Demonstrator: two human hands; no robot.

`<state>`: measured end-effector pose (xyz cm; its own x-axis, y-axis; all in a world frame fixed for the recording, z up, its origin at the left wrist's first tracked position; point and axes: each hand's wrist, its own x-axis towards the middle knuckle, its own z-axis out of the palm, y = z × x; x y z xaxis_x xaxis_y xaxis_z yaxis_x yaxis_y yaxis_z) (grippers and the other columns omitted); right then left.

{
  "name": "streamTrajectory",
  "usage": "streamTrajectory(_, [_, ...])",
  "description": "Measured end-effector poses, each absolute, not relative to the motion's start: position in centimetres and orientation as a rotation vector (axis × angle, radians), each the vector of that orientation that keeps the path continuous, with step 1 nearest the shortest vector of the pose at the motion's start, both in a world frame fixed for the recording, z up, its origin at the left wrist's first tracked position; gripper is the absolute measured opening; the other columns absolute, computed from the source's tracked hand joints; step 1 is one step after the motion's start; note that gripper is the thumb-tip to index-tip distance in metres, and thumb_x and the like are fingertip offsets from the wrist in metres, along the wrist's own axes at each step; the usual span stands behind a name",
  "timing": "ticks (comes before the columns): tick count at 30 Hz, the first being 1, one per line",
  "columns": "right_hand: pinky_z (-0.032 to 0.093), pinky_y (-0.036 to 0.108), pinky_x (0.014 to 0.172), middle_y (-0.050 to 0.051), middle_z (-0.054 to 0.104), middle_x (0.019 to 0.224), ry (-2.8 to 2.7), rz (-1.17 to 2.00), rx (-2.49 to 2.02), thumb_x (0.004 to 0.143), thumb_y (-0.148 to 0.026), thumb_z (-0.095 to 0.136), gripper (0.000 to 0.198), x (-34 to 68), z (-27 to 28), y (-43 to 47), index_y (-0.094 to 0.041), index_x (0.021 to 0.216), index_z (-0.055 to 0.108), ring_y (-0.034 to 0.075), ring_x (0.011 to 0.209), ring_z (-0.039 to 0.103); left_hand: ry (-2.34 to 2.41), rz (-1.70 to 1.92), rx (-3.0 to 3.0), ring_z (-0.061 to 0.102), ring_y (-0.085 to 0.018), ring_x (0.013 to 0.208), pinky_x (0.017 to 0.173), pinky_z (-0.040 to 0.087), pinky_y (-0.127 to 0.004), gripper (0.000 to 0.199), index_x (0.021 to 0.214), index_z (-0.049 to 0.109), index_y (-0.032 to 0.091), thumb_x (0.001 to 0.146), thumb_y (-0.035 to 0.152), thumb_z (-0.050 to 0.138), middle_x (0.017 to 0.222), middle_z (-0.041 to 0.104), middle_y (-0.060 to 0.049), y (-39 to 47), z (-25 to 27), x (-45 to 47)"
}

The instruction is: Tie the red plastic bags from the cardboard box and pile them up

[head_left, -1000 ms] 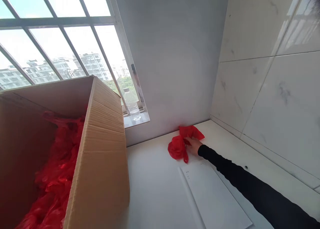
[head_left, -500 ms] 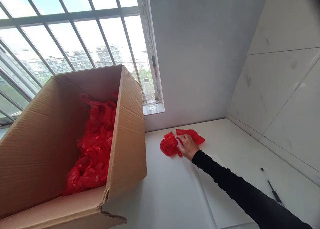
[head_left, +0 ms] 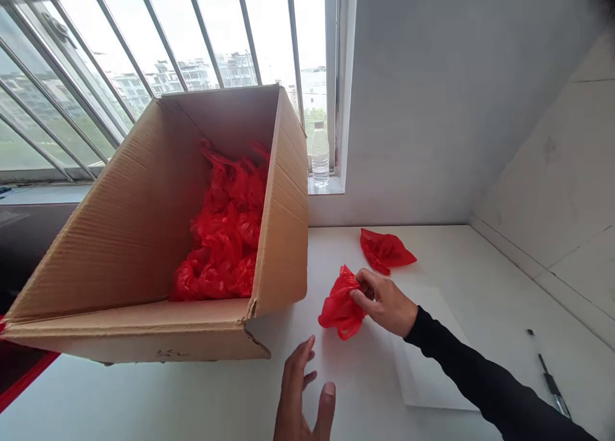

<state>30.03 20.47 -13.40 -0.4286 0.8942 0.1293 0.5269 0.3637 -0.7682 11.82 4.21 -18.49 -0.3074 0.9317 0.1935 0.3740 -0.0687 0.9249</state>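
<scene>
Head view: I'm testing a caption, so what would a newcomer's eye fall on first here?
The big open box on the left, with its bright red heap inside, stands out first. Next comes the red bag pinched in the right hand, just right of the box, with the open left hand below it in view. Beyond them, another red bag lies near the wall.

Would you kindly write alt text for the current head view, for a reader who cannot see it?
A right hand pinches a crumpled red plastic bag at a white table, the open left hand nearby; at left, a cardboard box holds more red plastic.
</scene>
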Motion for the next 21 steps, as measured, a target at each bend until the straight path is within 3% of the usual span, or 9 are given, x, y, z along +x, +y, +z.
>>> streamTrajectory(3, [0.045, 0.027, 0.06, -0.004, 0.058, 0.072, -2.077, 1.155, -1.164, 0.096, -0.036, 0.049, 0.016, 30.3, -12.7, 17.5, -0.023, 0.088, 0.054, 0.012, 0.063, 0.052, 1.643, 1.254, 1.395, 0.05, -0.026, 0.131, 0.106, 0.047, -0.045, 0.051, 0.143, 0.043, 0.033, 0.095, 0.045, 0.053, 0.147, 0.049, -0.007, 4.4, -18.5, 12.7])
streamTrajectory(8, [0.052, 0.032, 0.079, -0.002, 0.066, 0.089, -2.01, 1.355, -1.146, 0.099, -0.037, 0.046, 0.021, 31.5, -13.1, 14.1, -0.026, 0.114, 0.057, 0.014, 0.082, 0.061, 1.65, 1.068, 1.391, 0.06, -0.026, 0.118, 0.097, 0.053, -0.044, 0.038, 0.13, 0.055, 0.027, 0.098, 0.044, 0.049, 0.13, 0.062, -0.009, 4.1, -19.6, 12.2])
streamTrajectory(10, [0.05, 0.035, 0.091, 0.0, 0.067, 0.105, -2.029, 1.321, -1.135, 0.099, -0.035, 0.049, 0.023, 32.1, -13.7, 13.3, -0.027, 0.118, 0.058, 0.016, 0.096, 0.061, 1.763, 1.081, 1.527, 0.05, -0.028, 0.131, 0.106, 0.046, -0.05, 0.045, 0.141, 0.046, 0.028, 0.098, 0.04, 0.049, 0.141, 0.055, -0.009, 3.7, -20.4, 11.9])
streamTrajectory(12, [0.047, 0.039, 0.098, 0.002, 0.065, 0.117, -2.081, 1.257, -1.139, 0.097, -0.032, 0.052, 0.025, 32.6, -14.5, 12.6, -0.027, 0.122, 0.058, 0.018, 0.106, 0.059, 1.857, 1.052, 1.726, 0.029, -0.03, 0.147, 0.115, 0.035, -0.057, 0.058, 0.154, 0.027, 0.031, 0.1, 0.034, 0.047, 0.157, 0.037, -0.009, 3.4, -20.9, 11.9])
streamTrajectory(15, [0.046, 0.042, 0.099, 0.004, 0.063, 0.12, -2.132, 1.201, -1.144, 0.097, -0.029, 0.052, 0.027, 32.7, -15.8, 11.9, -0.027, 0.124, 0.056, 0.02, 0.111, 0.057, 1.891, 0.915, 1.915, 0.006, -0.03, 0.154, 0.117, 0.028, -0.063, 0.067, 0.158, 0.008, 0.034, 0.101, 0.028, 0.043, 0.167, 0.013, -0.006, 3.1, -20.9, 12.2])
streamTrajectory(21, [0.049, 0.044, 0.09, 0.004, 0.061, 0.108, -2.203, 1.146, -1.132, 0.097, -0.024, 0.047, 0.022, 31.6, -16.8, 11.3, -0.027, 0.116, 0.058, 0.02, 0.099, 0.057, 1.897, 0.858, 1.981, 0.004, -0.028, 0.154, 0.117, 0.031, -0.061, 0.066, 0.158, 0.005, 0.032, 0.102, 0.024, 0.038, 0.168, 0.01, -0.005, 3.3, -20.2, 12.8])
